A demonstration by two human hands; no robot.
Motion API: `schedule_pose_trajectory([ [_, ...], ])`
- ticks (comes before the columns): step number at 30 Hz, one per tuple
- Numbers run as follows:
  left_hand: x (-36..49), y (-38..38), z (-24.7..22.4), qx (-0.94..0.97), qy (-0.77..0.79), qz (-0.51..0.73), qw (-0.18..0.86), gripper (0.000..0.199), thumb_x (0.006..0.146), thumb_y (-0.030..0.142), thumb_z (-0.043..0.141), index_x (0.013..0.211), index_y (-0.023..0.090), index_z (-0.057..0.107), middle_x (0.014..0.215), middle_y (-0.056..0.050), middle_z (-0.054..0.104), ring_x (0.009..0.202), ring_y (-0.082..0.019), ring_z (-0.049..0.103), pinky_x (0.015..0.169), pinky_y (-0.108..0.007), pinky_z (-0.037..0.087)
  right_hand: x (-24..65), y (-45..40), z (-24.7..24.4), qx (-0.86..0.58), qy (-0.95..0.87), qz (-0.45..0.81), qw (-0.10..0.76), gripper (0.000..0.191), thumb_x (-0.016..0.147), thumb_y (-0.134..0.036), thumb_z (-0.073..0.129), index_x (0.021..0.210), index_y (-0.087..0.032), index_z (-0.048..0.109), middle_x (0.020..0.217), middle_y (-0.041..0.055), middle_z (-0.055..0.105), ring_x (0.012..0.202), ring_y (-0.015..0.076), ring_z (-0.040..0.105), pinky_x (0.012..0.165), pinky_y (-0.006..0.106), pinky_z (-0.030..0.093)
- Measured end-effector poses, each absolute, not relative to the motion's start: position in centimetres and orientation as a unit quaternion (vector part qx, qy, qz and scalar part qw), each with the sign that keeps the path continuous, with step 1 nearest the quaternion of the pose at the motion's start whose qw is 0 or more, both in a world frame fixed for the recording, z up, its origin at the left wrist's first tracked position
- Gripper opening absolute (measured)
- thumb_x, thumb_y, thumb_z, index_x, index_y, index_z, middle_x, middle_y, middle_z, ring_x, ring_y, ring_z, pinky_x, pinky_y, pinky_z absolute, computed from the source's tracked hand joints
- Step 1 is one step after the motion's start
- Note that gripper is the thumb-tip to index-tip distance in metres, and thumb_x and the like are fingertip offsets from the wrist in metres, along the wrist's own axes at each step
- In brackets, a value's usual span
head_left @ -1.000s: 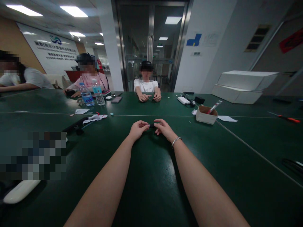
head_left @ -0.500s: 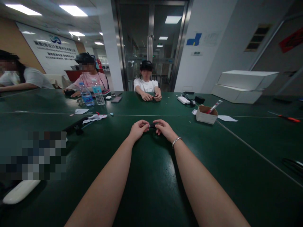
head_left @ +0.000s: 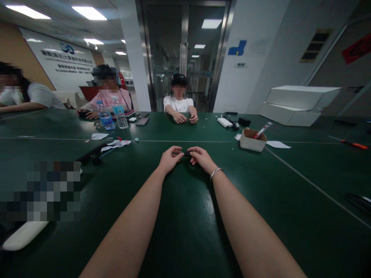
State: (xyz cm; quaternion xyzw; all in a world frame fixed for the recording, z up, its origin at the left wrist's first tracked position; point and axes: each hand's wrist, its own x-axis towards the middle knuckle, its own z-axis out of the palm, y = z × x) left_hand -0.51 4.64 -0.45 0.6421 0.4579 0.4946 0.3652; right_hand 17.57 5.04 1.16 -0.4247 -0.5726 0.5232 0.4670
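A small dark object [head_left: 187, 154] sits between my two hands, just above the green table [head_left: 185, 216] near its middle seam. My right hand [head_left: 200, 157] pinches it from the right, thumb and fingertips together; a silver bangle circles that wrist. On the other side, my left hand [head_left: 171, 158] has its thumb and fingertips at the object's left end, closed round it. The object is too small for its details to be made out.
An open carton [head_left: 251, 143] holding a red-and-clear packet stands to the right, white boxes [head_left: 298, 106] behind it. Bottles [head_left: 119, 112] are back left. An orange screwdriver [head_left: 358, 145] lies far right. Three people sit round the table, one directly opposite.
My left thumb and fingertips have shifted slightly at the object's left end. My right hand is nearly still. A thin item now shows between the opposite person's hands.
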Motion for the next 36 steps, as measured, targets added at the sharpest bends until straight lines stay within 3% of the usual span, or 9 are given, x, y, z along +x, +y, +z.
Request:
schedule_pose_trajectory([
  [4,-0.51,4.36,-0.24,0.667,0.439,0.485,0.357,0.036,0.071,0.028,0.074,0.104,0.018,0.063,0.093,-0.005,0.066,0.073,-0.014,0.064,0.069,-0.028,0.052,17.45,5.00,1.29,-0.430,-0.568,0.523,0.467,0.014,0.084,-0.010,0.053,0.094,-0.014,0.062,0.053,-0.0042,0.059,0.040,0.0063,0.054,0.039,0.015,0.045],
  [8,-0.37,4.27,-0.17,0.656,0.445,0.481,0.374,0.029,0.078,0.036,0.067,0.099,0.016,0.063,0.082,-0.005,0.065,0.071,-0.015,0.063,0.066,-0.028,0.051,17.42,4.96,1.40,-0.424,-0.562,0.528,0.475,0.013,0.084,-0.009,0.053,0.092,-0.015,0.063,0.056,-0.0030,0.061,0.041,0.0068,0.055,0.039,0.015,0.046],
  [13,-0.37,4.13,-0.03,0.671,0.437,0.483,0.354,0.034,0.074,0.030,0.070,0.106,0.018,0.063,0.097,-0.006,0.065,0.071,-0.013,0.064,0.065,-0.027,0.051,17.50,4.92,1.42,-0.421,-0.563,0.530,0.475,0.013,0.085,-0.010,0.052,0.092,-0.014,0.062,0.055,-0.0027,0.060,0.041,0.0070,0.055,0.039,0.015,0.046],
  [16,-0.26,3.99,0.12,0.662,0.436,0.479,0.376,0.028,0.081,0.035,0.063,0.103,0.017,0.063,0.080,-0.003,0.064,0.067,-0.013,0.063,0.063,-0.026,0.050,17.51,4.90,1.38,-0.420,-0.561,0.532,0.475,0.013,0.086,-0.009,0.052,0.092,-0.014,0.062,0.057,-0.0024,0.061,0.042,0.0067,0.056,0.040,0.015,0.046],
  [20,-0.10,4.02,0.15,0.644,0.432,0.493,0.395,0.040,0.078,0.028,0.068,0.114,0.018,0.054,0.074,0.001,0.063,0.066,-0.013,0.065,0.062,-0.025,0.050,17.47,4.94,1.31,-0.420,-0.557,0.528,0.485,0.013,0.085,-0.008,0.053,0.091,-0.014,0.062,0.064,-0.0010,0.063,0.043,0.0066,0.056,0.039,0.016,0.046],
  [26,0.04,4.21,0.10,0.633,0.457,0.480,0.400,0.019,0.083,0.031,0.063,0.092,0.015,0.059,0.074,-0.003,0.065,0.066,-0.014,0.065,0.061,-0.025,0.049,17.47,4.96,1.36,-0.425,-0.558,0.522,0.485,0.012,0.085,-0.008,0.052,0.091,-0.014,0.062,0.063,-0.0011,0.063,0.043,0.0068,0.057,0.039,0.016,0.047],
  [32,0.06,4.17,0.28,0.616,0.449,0.507,0.403,0.047,0.074,0.019,0.071,0.118,0.020,0.054,0.101,-0.006,0.063,0.073,-0.013,0.065,0.062,-0.025,0.053,17.53,4.95,1.26,-0.424,-0.565,0.520,0.480,0.012,0.086,-0.008,0.053,0.092,-0.014,0.062,0.061,-0.0022,0.062,0.042,0.0059,0.056,0.039,0.014,0.046],
  [36,0.01,4.12,0.35,0.624,0.444,0.495,0.411,0.035,0.080,0.021,0.064,0.114,0.018,0.056,0.087,-0.003,0.063,0.068,-0.011,0.064,0.061,-0.024,0.052,17.55,5.01,1.18,-0.425,-0.565,0.520,0.479,0.010,0.085,-0.009,0.056,0.091,-0.014,0.062,0.059,-0.0029,0.061,0.042,0.0055,0.056,0.039,0.013,0.047],
])
